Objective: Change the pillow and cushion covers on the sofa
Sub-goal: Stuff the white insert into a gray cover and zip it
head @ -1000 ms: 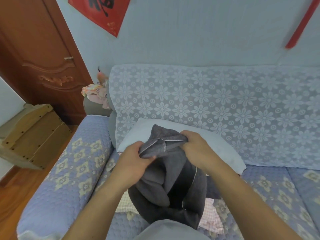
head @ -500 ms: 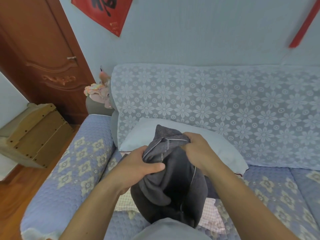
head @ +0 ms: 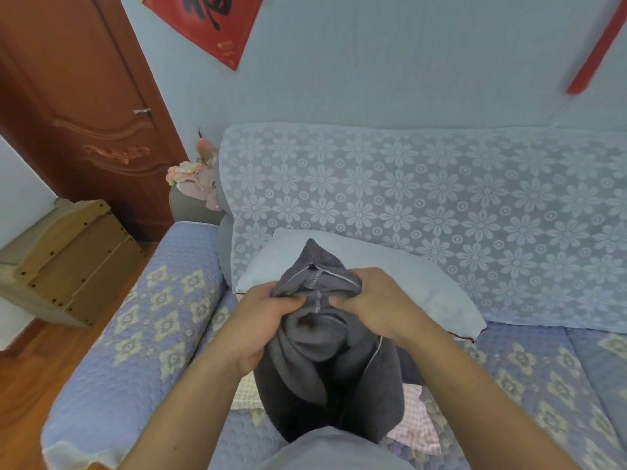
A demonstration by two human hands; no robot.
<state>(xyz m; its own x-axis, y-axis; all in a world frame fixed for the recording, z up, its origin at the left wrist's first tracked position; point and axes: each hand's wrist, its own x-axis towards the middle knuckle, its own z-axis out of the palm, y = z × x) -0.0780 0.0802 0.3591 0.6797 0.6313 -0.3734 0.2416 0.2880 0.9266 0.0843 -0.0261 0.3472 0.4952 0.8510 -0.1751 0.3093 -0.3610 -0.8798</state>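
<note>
Dark grey towelling pillow cover (head: 325, 354), trimmed with pale piping, is held bunched in mid-air over the blue quilted sofa seat (head: 529, 378), in front of the bare white pillow (head: 407, 276) that leans against the lace-draped backrest (head: 441, 205). Compared with half a second ago, the two hands have been brought closer together on the upper edge of the cover, and the piped opening has been gathered between them, so that a narrow mouth with a seam running down its middle is now presented upward. The left hand (head: 261, 323) is clenched on the left side of that edge, with the cloth pinched between thumb and fingers; the right hand (head: 376, 303) is likewise closed on the right side of it, so each grip is judged to be grasping the cover. This is taken to mean that the opening is being found and readied, and that the pillow has not yet been put in. The long axis of the cover is hung roughly vertical: its peaked top corner is pointed up and away toward the backrest, while the rest is draped down toward the person's lap, where its lower end is hidden. A pink checked cloth (head: 417, 425) is seen lying on the seat beneath it.
</note>
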